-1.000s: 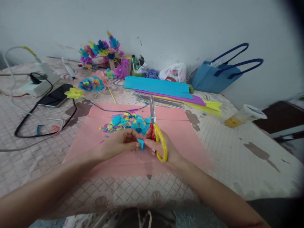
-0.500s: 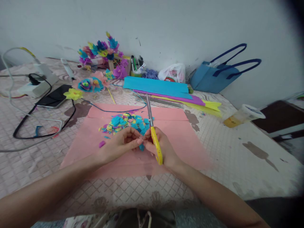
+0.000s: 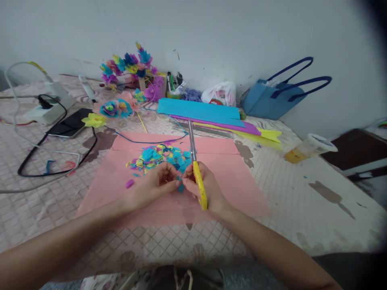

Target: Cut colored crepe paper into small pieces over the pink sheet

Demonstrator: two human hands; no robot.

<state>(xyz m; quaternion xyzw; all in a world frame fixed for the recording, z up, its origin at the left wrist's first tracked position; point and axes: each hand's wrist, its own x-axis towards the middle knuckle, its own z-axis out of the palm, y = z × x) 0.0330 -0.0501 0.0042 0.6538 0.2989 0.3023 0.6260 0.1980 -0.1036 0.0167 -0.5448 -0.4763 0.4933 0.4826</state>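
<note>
Both hands are bunched together low over the pink sheet (image 3: 242,185): left hand (image 3: 151,187) fingers pinched narrow on a tiny blue scrap (image 3: 180,187), right hand (image 3: 208,191) touching the same scrap with its fingertips while its other fingers wrap the yellow-handled scissors (image 3: 198,181), blades shut and pointing away past the pile of colourful cuttings (image 3: 157,155) just beyond the hands

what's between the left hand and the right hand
A small blue paper scrap, pinched by the left hand and the right hand, which also holds yellow scissors. The head view shows it.
</note>
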